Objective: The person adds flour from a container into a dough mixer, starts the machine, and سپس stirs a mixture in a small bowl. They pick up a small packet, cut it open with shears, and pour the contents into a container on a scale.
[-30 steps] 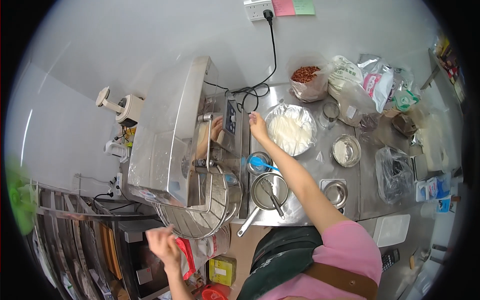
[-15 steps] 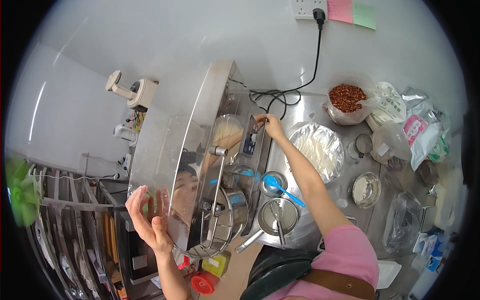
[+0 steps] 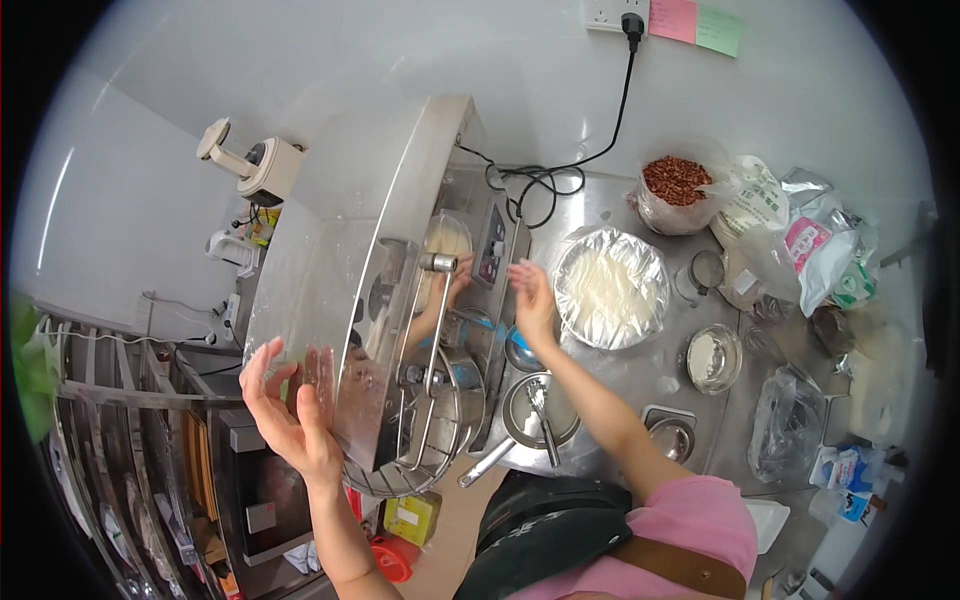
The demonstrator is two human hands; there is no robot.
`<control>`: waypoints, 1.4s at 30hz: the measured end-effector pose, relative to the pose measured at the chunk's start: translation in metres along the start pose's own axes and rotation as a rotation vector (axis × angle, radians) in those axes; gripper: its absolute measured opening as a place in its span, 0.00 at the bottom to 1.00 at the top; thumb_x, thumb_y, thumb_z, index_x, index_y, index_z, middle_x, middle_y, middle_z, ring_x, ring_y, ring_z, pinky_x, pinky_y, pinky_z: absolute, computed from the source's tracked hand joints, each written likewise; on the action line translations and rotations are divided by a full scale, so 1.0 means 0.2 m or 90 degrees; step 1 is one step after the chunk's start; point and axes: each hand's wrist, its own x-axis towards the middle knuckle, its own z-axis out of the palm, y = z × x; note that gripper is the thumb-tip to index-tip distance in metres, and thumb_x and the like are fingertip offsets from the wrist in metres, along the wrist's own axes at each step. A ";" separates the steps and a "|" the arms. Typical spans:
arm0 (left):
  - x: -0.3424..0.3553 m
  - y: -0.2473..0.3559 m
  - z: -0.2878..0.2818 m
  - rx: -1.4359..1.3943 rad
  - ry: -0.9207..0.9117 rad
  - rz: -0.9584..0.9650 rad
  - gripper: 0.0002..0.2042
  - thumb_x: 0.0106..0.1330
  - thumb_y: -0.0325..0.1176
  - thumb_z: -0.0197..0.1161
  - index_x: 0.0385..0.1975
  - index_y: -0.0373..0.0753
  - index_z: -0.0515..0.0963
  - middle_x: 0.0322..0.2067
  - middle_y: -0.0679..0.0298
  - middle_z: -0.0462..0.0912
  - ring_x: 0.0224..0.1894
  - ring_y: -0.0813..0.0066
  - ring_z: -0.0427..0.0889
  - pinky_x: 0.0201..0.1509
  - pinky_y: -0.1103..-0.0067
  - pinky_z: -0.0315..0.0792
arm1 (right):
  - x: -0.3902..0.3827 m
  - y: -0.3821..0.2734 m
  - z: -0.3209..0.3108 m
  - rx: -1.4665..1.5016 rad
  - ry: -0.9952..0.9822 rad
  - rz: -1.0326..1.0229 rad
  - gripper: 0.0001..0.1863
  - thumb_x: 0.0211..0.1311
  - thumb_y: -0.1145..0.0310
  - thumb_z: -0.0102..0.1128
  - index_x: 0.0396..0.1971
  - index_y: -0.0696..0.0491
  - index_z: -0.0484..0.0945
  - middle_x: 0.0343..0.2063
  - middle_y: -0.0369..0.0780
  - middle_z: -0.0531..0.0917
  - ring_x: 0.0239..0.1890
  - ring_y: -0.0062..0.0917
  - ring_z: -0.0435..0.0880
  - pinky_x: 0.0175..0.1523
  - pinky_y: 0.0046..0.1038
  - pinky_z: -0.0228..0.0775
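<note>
A stainless steel mixer (image 3: 340, 250) with a wire guard (image 3: 430, 440) stands on the left of the counter. My left hand (image 3: 290, 410) touches its front left corner, fingers curved and apart. My right hand (image 3: 532, 300) is open beside the control panel (image 3: 490, 245), holding nothing. Right of it sits a foil-lined bowl (image 3: 608, 285) of pale material under plastic wrap. Below it, a small bowl (image 3: 518, 355) with blue inside is partly hidden by my hand and forearm. A saucepan (image 3: 485, 463) holds a whisk (image 3: 542, 418).
On the right are a bag of red-brown bits (image 3: 678, 178), pouches (image 3: 820, 240), a bowl of white powder (image 3: 712, 357) and a plastic bag (image 3: 785, 440). A black cord (image 3: 622, 100) runs from a socket. A rack (image 3: 120, 460) stands lower left, a cream appliance (image 3: 265, 165) upper left.
My left hand rose from the lower left onto the mixer's corner. My right hand, earlier at the panel's edge, has drawn slightly downward, fingers apart. The view has shifted.
</note>
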 end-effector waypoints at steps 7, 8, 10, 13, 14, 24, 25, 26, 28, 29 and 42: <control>-0.01 0.00 0.01 -0.044 0.008 -0.013 0.21 0.69 0.35 0.58 0.58 0.32 0.68 0.55 0.54 0.72 0.54 0.68 0.72 0.53 0.76 0.68 | -0.14 -0.11 0.09 -0.010 -0.028 -0.045 0.25 0.61 0.88 0.40 0.60 0.61 0.62 0.57 0.50 0.76 0.59 0.35 0.77 0.59 0.30 0.73; -0.01 0.00 0.01 -0.051 0.009 -0.017 0.21 0.69 0.35 0.58 0.58 0.33 0.68 0.55 0.55 0.72 0.53 0.69 0.73 0.53 0.76 0.69 | -0.15 -0.11 0.08 -0.010 -0.030 -0.047 0.25 0.61 0.88 0.40 0.60 0.61 0.62 0.57 0.50 0.76 0.59 0.35 0.77 0.59 0.30 0.73; -0.02 -0.01 0.00 -0.048 0.012 -0.010 0.21 0.69 0.33 0.58 0.59 0.33 0.68 0.54 0.55 0.72 0.53 0.70 0.73 0.52 0.77 0.70 | -0.16 -0.10 0.09 -0.014 -0.026 -0.065 0.26 0.60 0.88 0.40 0.60 0.61 0.62 0.57 0.50 0.76 0.60 0.36 0.77 0.59 0.31 0.73; -0.02 0.01 0.00 -0.081 0.009 -0.028 0.20 0.68 0.25 0.54 0.60 0.32 0.67 0.55 0.56 0.72 0.53 0.73 0.72 0.53 0.78 0.69 | -0.17 -0.09 0.10 -0.013 -0.029 -0.068 0.26 0.60 0.89 0.40 0.60 0.61 0.61 0.57 0.50 0.75 0.60 0.37 0.76 0.59 0.31 0.74; -0.02 0.01 0.01 -0.080 0.012 -0.031 0.20 0.68 0.25 0.54 0.60 0.32 0.67 0.55 0.56 0.72 0.53 0.73 0.72 0.53 0.78 0.69 | -0.17 -0.08 0.10 -0.010 -0.024 -0.069 0.26 0.59 0.89 0.40 0.60 0.61 0.61 0.57 0.50 0.75 0.60 0.37 0.76 0.59 0.31 0.74; 0.01 -0.01 0.01 -0.051 0.015 0.011 0.18 0.65 0.23 0.56 0.55 0.33 0.72 0.52 0.57 0.73 0.52 0.71 0.74 0.52 0.77 0.70 | -0.14 -0.08 0.09 0.012 -0.055 -0.050 0.27 0.60 0.90 0.39 0.61 0.61 0.61 0.59 0.51 0.73 0.62 0.37 0.73 0.61 0.33 0.72; 0.01 0.00 0.01 -0.050 0.016 0.011 0.18 0.65 0.23 0.56 0.55 0.33 0.72 0.52 0.57 0.73 0.52 0.71 0.74 0.52 0.77 0.70 | -0.14 -0.09 0.08 0.007 -0.056 -0.045 0.27 0.60 0.90 0.39 0.61 0.61 0.61 0.59 0.51 0.73 0.62 0.37 0.74 0.61 0.33 0.72; 0.01 0.00 0.01 -0.034 0.020 0.015 0.17 0.64 0.22 0.57 0.54 0.33 0.73 0.51 0.56 0.74 0.51 0.69 0.76 0.50 0.77 0.72 | -0.14 -0.09 0.08 0.001 -0.058 -0.040 0.27 0.60 0.90 0.39 0.61 0.61 0.61 0.58 0.51 0.74 0.62 0.37 0.74 0.61 0.33 0.72; 0.02 0.01 0.01 -0.016 0.023 0.020 0.16 0.63 0.22 0.58 0.52 0.33 0.74 0.51 0.55 0.75 0.49 0.68 0.77 0.49 0.77 0.73 | -0.14 -0.10 0.08 0.001 -0.059 -0.041 0.27 0.60 0.89 0.39 0.60 0.61 0.61 0.58 0.51 0.74 0.61 0.37 0.74 0.60 0.33 0.72; 0.02 0.00 0.01 -0.009 0.020 0.030 0.15 0.63 0.22 0.58 0.51 0.33 0.75 0.50 0.55 0.75 0.49 0.68 0.77 0.49 0.77 0.73 | -0.14 -0.10 0.07 0.001 -0.060 -0.043 0.27 0.60 0.89 0.39 0.60 0.61 0.61 0.58 0.51 0.74 0.61 0.38 0.75 0.60 0.33 0.72; 0.02 0.01 0.01 -0.019 0.000 0.017 0.10 0.64 0.22 0.57 0.44 0.31 0.77 0.49 0.56 0.75 0.47 0.72 0.76 0.49 0.78 0.72 | -0.13 -0.11 0.07 0.009 -0.060 -0.038 0.27 0.58 0.89 0.41 0.60 0.60 0.62 0.58 0.49 0.75 0.61 0.37 0.75 0.58 0.30 0.73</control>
